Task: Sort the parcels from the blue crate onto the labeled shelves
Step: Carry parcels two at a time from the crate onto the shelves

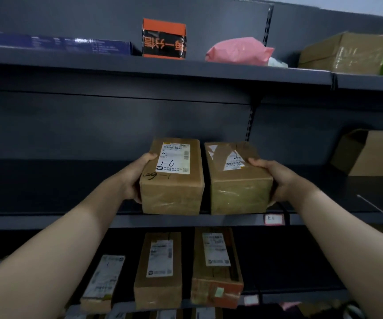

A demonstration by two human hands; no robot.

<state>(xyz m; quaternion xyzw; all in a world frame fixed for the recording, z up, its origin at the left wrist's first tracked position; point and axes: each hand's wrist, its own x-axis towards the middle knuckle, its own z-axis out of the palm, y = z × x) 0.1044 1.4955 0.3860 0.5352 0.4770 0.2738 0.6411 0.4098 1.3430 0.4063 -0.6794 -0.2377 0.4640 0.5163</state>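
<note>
The left hand point(137, 178) wraps round the outer side of the left parcel point(172, 180), thumb on its top face and fingers curled beneath. The right hand point(275, 180) mirrors it on the right parcel point(236, 180), thumb lying across the top near the torn label. The hands are apart, each clamped on its own brown carton. The two cartons sit side by side, almost touching, at the front edge of the middle shelf point(70, 221). Whether their bases bear fully on that shelf or hover just over its lip cannot be told. The left parcel's printed label point(173, 158) carries a handwritten "1-6". A small pink shelf tag point(274, 219) hangs on the front lip of the middle shelf, right of both parcels, its writing too blurred to read. This looks like the placing step for a pair of parcels. The next move probably calls for sliding both cartons back from the lip until they sit squarely, then loosening both grips without dragging a box forward. Further right on the middle shelf stands an open carton point(370, 153). Above the middle shelf are an orange-and-black box point(164, 38) and a pink bag point(238, 51); below it stand more labelled parcels point(159, 270). The blue crate is out of view.
</note>
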